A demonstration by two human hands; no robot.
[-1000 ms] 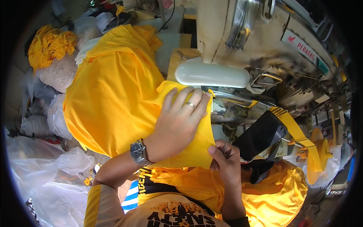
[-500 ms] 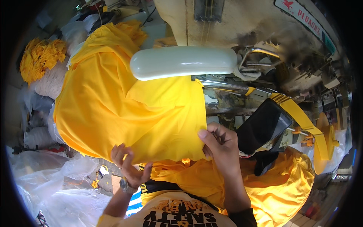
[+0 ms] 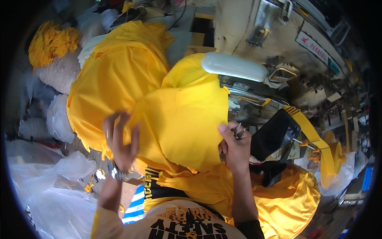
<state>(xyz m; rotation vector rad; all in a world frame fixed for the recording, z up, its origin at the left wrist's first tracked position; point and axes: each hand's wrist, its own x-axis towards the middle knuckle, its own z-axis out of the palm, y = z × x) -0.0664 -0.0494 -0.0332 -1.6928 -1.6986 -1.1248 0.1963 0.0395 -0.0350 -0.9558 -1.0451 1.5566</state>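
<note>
A broad piece of yellow fabric (image 3: 187,127) lies in front of me, running up to the sewing machine (image 3: 234,24). My right hand (image 3: 238,146) pinches its right edge between thumb and fingers. A small shiny metal tool (image 3: 238,128) shows among those fingers; its kind I cannot make out. My left hand (image 3: 122,139), slightly smeared by motion, hovers over the left part of the cloth with its fingers apart and nothing in them. More yellow cloth (image 3: 282,195) drapes over my lap, toward the right.
A white rounded lamp (image 3: 234,66) hangs over the machine's sewing area. Right of my right hand sits a black phone (image 3: 274,135), beside a yellow strip (image 3: 312,129) running to a reel (image 3: 338,157). Plastic bags (image 3: 59,203) and a yellow cloth bundle (image 3: 53,44) lie at left.
My left hand has risen and moved left, off the fabric's near edge. The fabric near the machine has shifted and folded over. My right hand keeps its pinch; the view has shifted.
</note>
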